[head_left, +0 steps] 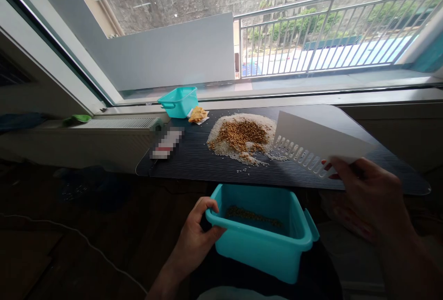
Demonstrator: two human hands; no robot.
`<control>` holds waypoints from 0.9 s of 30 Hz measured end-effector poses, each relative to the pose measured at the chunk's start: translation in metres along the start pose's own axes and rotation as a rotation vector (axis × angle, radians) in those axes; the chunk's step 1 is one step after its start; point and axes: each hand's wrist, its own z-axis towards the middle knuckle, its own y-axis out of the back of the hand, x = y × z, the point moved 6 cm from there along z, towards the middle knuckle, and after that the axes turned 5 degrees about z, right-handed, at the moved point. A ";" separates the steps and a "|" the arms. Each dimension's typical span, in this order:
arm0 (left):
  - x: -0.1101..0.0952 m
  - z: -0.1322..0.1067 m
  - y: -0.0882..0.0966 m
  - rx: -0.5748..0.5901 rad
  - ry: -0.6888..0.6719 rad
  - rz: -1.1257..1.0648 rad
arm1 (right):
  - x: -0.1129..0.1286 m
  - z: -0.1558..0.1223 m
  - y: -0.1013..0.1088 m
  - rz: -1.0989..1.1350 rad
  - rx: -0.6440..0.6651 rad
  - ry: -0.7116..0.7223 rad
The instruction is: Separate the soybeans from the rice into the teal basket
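My left hand (197, 235) grips the left rim of a teal plastic tub (263, 244) held below the near edge of the dark table (194, 161); a thin layer of soybeans lies on the tub's bottom. My right hand (367, 194) holds a white slotted scoop (311, 141) by its near end, its slotted edge resting on the table just right of a pile of white rice mixed with soybeans (240, 138). A few loose grains lie between the pile and the table's near edge.
A second teal tub (179, 101) stands at the table's back left, with a yellow crumpled wrapper (198, 114) beside it. A blurred small object (166, 143) lies on the left of the table. A radiator ledge, window and railing run behind.
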 end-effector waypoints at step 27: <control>0.005 0.003 0.003 0.078 0.015 0.018 | -0.014 0.004 -0.035 0.086 0.144 0.019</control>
